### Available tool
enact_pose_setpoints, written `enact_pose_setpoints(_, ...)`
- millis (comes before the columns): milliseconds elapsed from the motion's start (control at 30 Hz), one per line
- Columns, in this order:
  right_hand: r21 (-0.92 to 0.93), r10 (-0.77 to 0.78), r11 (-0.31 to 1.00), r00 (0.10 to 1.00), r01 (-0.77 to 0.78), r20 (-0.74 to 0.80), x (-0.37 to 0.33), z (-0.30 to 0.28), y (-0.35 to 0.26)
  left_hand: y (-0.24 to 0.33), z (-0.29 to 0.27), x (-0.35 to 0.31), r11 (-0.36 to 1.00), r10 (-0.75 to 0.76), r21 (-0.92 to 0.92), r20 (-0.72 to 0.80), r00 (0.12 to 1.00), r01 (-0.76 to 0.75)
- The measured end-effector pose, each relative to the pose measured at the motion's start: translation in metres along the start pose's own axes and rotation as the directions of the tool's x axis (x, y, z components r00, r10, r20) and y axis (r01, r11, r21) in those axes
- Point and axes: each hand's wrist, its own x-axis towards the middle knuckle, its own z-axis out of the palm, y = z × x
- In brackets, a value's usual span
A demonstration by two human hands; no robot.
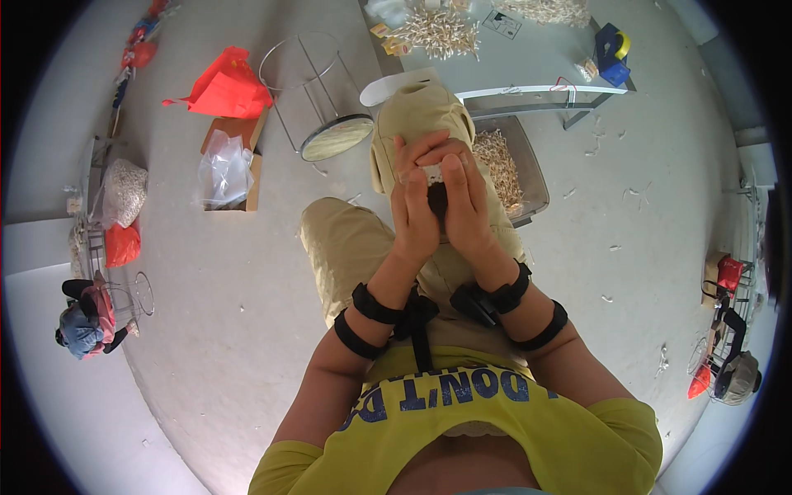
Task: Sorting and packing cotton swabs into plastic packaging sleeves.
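My left hand (415, 202) and my right hand (464, 194) are cupped together above my thigh, fingers curled toward each other. Between them shows a small whitish bundle (434, 174). Most of it is hidden by the fingers, so its kind is unclear. Beside my leg, to the right of the hands, a grey plastic tub (538, 177) stands on the floor. Loose cotton swabs (497, 169) fill it. Farther ahead, a heap of cotton swabs (437, 35) lies on the table (528, 62).
A blue tape dispenser (609, 56) sits at the table's right corner. To the left are a round stool (337, 138) on its side, a red bag (227, 87) and a cardboard box (252, 177) holding clear plastic bags. White scraps dot the floor. Other people (82, 322) sit near both walls.
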Motion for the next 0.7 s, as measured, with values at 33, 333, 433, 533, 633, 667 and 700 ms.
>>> enact_pose_setpoints(33,0.002,0.003,1.0,1.0,-0.003,0.0,0.0,0.002,0.0,-0.002,-0.001,0.001,0.999,-0.025,-0.045,-0.008,1.0,0.025)
enact_pose_setpoints(333,0.608,0.205,0.786,0.974,-0.108,-0.092,0.008,-0.009,-0.016,0.025,-0.01,-0.014,0.911,-0.16,-0.38,0.031,0.987,0.16)
enact_pose_setpoints(433,0.783,0.086,0.613,0.994,-0.107,0.069,0.014,-0.017,-0.023,0.037,-0.023,-0.018,0.841,-0.388,-0.387,0.056,0.92,0.378)
enact_pose_setpoints(533,0.638,0.004,0.76,0.983,-0.124,0.185,0.016,-0.026,-0.026,0.046,-0.033,-0.016,0.457,-0.655,-0.361,0.481,0.582,0.813)
enact_pose_setpoints(633,0.207,-0.037,0.978,0.98,-0.004,0.194,0.017,-0.029,-0.042,0.038,-0.041,-0.018,0.43,-0.652,-0.441,0.451,0.609,0.787)
enact_pose_setpoints(667,0.205,-0.034,0.979,0.981,-0.006,0.193,0.018,-0.028,-0.047,0.038,-0.039,-0.018,0.428,-0.654,-0.442,0.452,0.607,0.789)
enact_pose_setpoints(700,0.245,0.069,0.967,0.997,-0.076,0.038,0.017,-0.026,-0.052,0.039,-0.036,-0.019,0.505,-0.634,-0.475,0.361,0.683,0.72)
